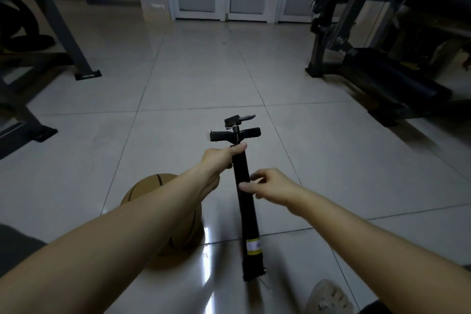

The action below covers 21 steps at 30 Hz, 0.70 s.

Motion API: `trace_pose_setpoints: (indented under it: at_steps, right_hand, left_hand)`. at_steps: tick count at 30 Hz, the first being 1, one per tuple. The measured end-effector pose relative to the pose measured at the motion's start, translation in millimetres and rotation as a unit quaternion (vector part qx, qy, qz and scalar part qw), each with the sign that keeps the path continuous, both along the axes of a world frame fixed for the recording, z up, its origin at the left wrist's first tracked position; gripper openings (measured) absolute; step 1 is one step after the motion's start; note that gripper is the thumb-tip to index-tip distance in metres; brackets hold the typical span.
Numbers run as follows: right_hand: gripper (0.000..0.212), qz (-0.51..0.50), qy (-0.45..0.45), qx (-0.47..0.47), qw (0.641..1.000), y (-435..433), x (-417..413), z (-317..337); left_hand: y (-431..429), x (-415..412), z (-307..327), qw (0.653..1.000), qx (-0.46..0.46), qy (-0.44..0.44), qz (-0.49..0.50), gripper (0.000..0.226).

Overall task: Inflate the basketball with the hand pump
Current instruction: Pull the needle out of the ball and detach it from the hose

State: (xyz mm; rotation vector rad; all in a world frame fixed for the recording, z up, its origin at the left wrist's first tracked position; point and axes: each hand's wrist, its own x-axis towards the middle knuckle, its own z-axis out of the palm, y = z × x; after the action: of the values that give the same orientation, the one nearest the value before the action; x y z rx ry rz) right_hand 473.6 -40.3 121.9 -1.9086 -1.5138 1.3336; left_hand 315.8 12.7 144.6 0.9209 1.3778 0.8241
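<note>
The left hand (220,159) is gripping the pump (246,194) near its top while the open right hand (270,186) is reaching for the barrel, which should be steadied upright beside the basketball (163,183).

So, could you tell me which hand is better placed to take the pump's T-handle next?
The right hand, probably: it is open beside the hand pump barrel, gripping nothing. The left hand already grips the barrel below the T-handle.

Dim, soft-focus, floor glare (207,234)

glossy tiled floor (191,79), matt black pump (246,201)
</note>
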Motion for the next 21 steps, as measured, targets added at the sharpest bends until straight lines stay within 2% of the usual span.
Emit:
trace_pose_setpoints:
  at_steps: [4, 7, 9, 11, 12, 13, 15, 16, 17, 19, 21]
  right_hand:
    - [0.053, -0.037, -0.078, 0.048, 0.995, 16.1, -26.0, -26.0]
    - [0.036, -0.043, -0.061, 0.028, 0.997, 26.1, -42.9, -41.7]
    - [0.028, -0.037, -0.044, 0.01, 0.998, 29.5, -52.6, -58.1]
    - [0.027, -0.045, -0.042, 0.001, 0.998, 33.5, -56.5, -79.6]
    - [0.029, -0.053, -0.044, -0.01, 0.998, 35.9, -55.5, -92.2]
    - [0.032, -0.057, -0.051, -0.025, 0.997, 39.0, -52.9, -104.2]
    - [0.041, -0.05, -0.082, -0.054, 0.994, 47.9, -43.7, -131.4]
    - [0.044, -0.045, -0.099, -0.069, 0.992, 52.7, -38.9, -145.7]
    - [0.044, -0.039, -0.112, -0.079, 0.99, 56.2, -35.5, -158.8]
    - [0.037, -0.033, -0.121, -0.094, 0.988, 61.4, -35.7, -179.2]
    - [0.034, -0.032, -0.122, -0.115, 0.985, 65.3, -38.9, -198.3]
  left_hand:
    - [15.7, 3.2, -9.4, 0.999, -0.033, -0.002, 0.028, 0.047]
    - [22.1, -7.7, -22.5, 0.999, -0.03, 0.012, 0.0, 0.04]
    - [23.4, -19.3, -34.6, 0.996, -0.015, 0.058, -0.065, 0.035]
    - [25.9, -33.4, -49.8, 0.979, 0.03, 0.163, -0.121, 0.04]
    - [27.1, -43.8, -56.3, 0.952, 0.075, 0.262, -0.143, 0.047]
    - [27.6, -56.6, -60.2, 0.9, 0.134, 0.383, -0.16, 0.051]
    - [25.9, -88.0, -61.9, 0.753, 0.231, 0.583, -0.197, 0.059]
    - [24.7, -105.0, -61.7, 0.705, 0.222, 0.635, -0.224, 0.072]
    - [21.5, -120.3, -61.6, 0.683, 0.179, 0.66, -0.258, 0.09]
    - [15.4, -141.6, -70.9, 0.671, 0.077, 0.667, -0.315, 0.126]
    - [9.7, -148.5, -88.6, 0.666, 0.037, 0.658, -0.348, 0.141]
